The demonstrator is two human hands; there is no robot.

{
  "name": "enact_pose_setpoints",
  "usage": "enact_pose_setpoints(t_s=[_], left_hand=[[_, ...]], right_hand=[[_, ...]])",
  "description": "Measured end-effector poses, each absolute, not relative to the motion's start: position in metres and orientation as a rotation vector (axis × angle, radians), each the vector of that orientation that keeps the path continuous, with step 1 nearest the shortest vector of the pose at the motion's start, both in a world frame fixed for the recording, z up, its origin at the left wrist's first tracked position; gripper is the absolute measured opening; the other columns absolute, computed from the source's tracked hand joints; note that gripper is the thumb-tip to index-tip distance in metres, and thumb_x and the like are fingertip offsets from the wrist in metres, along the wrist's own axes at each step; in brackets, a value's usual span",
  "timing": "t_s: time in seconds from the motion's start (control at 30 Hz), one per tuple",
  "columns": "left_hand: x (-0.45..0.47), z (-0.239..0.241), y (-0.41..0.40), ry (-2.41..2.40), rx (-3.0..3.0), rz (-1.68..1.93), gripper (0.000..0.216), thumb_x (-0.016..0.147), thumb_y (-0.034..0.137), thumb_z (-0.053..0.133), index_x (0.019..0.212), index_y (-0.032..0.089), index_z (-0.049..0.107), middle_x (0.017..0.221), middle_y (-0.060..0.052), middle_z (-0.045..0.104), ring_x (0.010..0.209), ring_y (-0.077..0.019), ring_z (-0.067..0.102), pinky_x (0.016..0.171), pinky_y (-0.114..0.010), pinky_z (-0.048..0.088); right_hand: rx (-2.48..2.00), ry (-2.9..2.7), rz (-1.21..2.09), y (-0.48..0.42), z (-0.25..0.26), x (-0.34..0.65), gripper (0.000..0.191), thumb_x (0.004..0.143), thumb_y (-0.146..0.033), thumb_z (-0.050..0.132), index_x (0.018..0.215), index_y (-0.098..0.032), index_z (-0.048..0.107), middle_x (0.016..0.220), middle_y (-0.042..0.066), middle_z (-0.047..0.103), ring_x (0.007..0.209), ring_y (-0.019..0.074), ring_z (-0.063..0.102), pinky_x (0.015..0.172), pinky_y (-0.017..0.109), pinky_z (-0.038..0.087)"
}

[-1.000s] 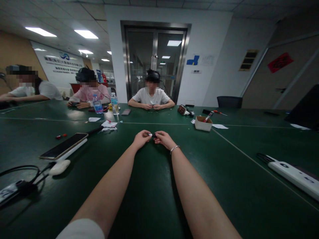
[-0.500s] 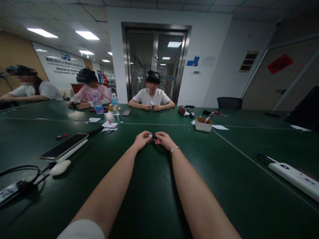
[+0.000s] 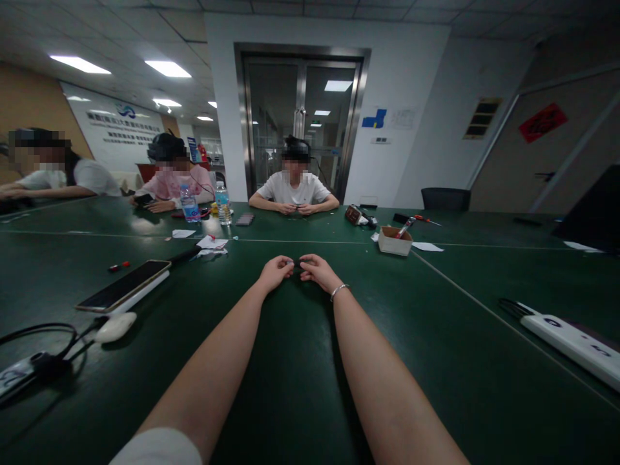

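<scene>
Both my arms stretch out over the dark green table (image 3: 300, 361). My left hand (image 3: 276, 271) and my right hand (image 3: 316, 270) meet fingertip to fingertip, each pinched on a small dark object (image 3: 296, 263) held between them, just above the table top. It is too small to name. A thin bracelet (image 3: 339, 289) circles my right wrist.
A phone on a white pad (image 3: 123, 286), a white mouse-like item (image 3: 115, 326) and black cables (image 3: 39, 349) lie at left. A white power strip (image 3: 571, 342) lies at right. A small cardboard box (image 3: 394, 240), water bottles (image 3: 223, 202) and three seated people are across the table.
The small silvery tip seen between my fingers earlier is now covered by my fingers. My hands have barely shifted.
</scene>
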State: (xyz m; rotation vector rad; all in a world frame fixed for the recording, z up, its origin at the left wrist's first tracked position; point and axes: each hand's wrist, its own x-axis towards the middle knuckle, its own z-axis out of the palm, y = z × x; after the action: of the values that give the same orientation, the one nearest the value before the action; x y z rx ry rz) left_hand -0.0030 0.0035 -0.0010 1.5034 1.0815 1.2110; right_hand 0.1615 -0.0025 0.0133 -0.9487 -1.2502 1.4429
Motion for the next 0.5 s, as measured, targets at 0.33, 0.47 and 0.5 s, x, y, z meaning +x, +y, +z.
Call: enact_pose_setpoints(t_s=[0.33, 0.47, 0.5], left_hand=[[-0.0023, 0.0034, 0.0011, 1.108, 1.416, 1.214, 0.021, 0.072, 0.029, 0.066, 0.082, 0.012, 0.059, 0.067, -0.003, 0.063, 0.059, -0.0101, 0.059, 0.057, -0.023, 0.047], [-0.0028, 0.0026, 0.0028, 1.140, 1.428, 1.207, 0.025, 0.070, 0.035, 0.067, 0.079, 0.012, 0.060, 0.065, -0.003, 0.063, 0.058, -0.0110, 0.059, 0.057, -0.024, 0.047], [-0.0029, 0.0029, 0.0025, 1.143, 1.435, 1.207, 0.026, 0.070, 0.036, 0.066, 0.079, 0.012, 0.061, 0.065, -0.003, 0.063, 0.058, -0.0112, 0.059, 0.058, -0.024, 0.047]], right_hand=[[-0.918, -1.256, 1.460, -0.0015, 0.0111, 0.1626, 0.023, 0.074, -0.005, 0.062, 0.093, -0.015, 0.055, 0.078, 0.001, 0.063, 0.051, 0.0064, 0.059, 0.050, 0.020, 0.055], [-0.908, -1.267, 1.457, -0.0011, 0.0101, 0.1630, 0.024, 0.073, -0.009, 0.065, 0.094, -0.016, 0.056, 0.070, -0.001, 0.062, 0.050, 0.0065, 0.059, 0.050, 0.020, 0.055], [-0.907, -1.278, 1.454, -0.0011, 0.0100, 0.1632, 0.025, 0.073, -0.010, 0.065, 0.095, -0.016, 0.056, 0.066, -0.001, 0.061, 0.049, 0.0068, 0.058, 0.049, 0.020, 0.054]])
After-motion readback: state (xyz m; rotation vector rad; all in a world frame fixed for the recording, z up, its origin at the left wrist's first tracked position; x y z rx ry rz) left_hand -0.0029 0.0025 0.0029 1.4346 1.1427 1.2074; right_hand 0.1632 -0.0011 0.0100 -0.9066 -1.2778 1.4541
